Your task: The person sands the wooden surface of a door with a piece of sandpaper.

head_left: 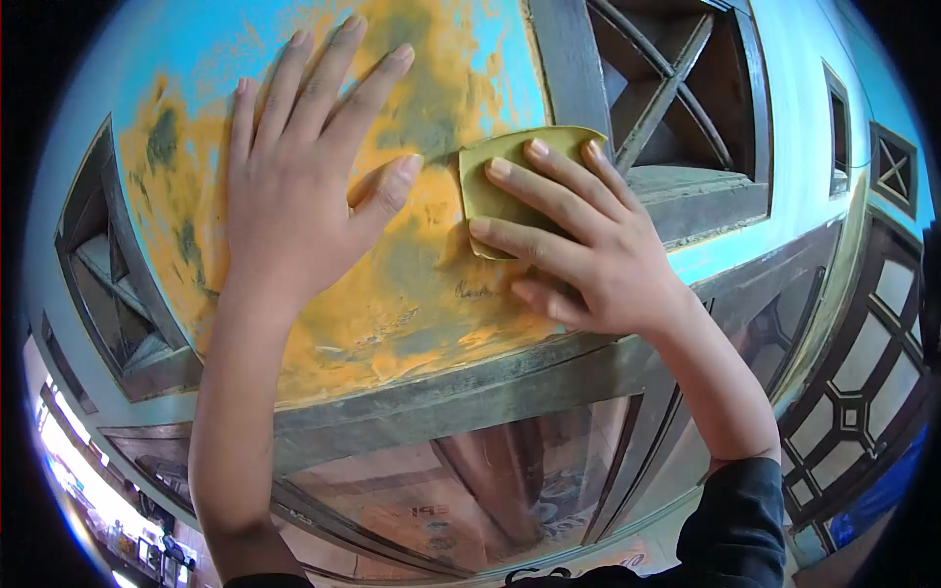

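Observation:
A wall panel (338, 338) shows orange-yellow, grey and bright blue patches. My left hand (304, 167) lies flat on its upper left part, fingers spread and pointing up, holding nothing. To the right, my right hand (588, 235) presses a yellow-green sheet (495, 191), which looks like sandpaper, against the wall beside the window frame. The fingers lie over the sheet, and its left and top edges stick out past them. What the thumb touches underneath is hard to tell.
A dark wooden window frame (578, 83) with crossed bars stands at upper right. Another crossed opening (118, 284) is at left. Below runs a wooden ledge (421, 397) above glass panes (510, 480). A patterned door (853, 412) is far right.

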A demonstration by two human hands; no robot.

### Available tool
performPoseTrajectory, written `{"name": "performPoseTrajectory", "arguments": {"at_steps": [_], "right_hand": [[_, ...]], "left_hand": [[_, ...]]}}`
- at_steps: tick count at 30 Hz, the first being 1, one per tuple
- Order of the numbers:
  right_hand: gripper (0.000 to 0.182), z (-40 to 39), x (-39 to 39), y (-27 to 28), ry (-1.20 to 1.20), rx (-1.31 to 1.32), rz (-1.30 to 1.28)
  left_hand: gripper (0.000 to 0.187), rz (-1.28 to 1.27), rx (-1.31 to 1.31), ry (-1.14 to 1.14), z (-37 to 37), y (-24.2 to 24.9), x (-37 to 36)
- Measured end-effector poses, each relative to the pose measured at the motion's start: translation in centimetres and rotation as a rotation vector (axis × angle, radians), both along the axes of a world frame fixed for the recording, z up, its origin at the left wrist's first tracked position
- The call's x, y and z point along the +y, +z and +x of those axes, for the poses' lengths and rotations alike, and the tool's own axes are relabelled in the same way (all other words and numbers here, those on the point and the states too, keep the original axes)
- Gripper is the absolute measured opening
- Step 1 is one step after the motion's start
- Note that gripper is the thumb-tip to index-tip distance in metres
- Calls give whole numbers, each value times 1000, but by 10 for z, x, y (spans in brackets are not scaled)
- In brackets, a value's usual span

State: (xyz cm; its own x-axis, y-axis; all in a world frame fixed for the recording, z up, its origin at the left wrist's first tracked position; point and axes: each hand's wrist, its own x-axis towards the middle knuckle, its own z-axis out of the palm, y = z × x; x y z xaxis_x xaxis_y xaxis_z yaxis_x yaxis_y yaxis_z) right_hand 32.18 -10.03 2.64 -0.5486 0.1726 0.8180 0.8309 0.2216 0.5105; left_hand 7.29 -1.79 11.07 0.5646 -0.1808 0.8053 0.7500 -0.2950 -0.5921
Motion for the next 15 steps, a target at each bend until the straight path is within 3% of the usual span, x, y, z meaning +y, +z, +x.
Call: {"name": "performPoseTrajectory", "arguments": {"at_steps": [4, 6, 7, 10, 11, 15], "right_hand": [[52, 1, 12, 57, 7, 45, 206], [58, -1, 10, 97, -135, 15, 285], [57, -3, 12, 107, -35, 90, 251], [53, -13, 18, 82, 27, 199, 209], [54, -11, 19, 61, 44, 115, 274], [60, -27, 5, -62, -96, 132, -48]], "left_hand": [[64, 1, 2, -18, -1, 0, 3], [64, 12, 6, -10, -2, 0, 4], [64, 15, 9, -5, -3, -1, 5], [64, -45, 38, -17, -7, -15, -1], [65, -89, 60, -11, -11, -24, -4], [65, -195, 148, 7, -24, -74, -6]]}}
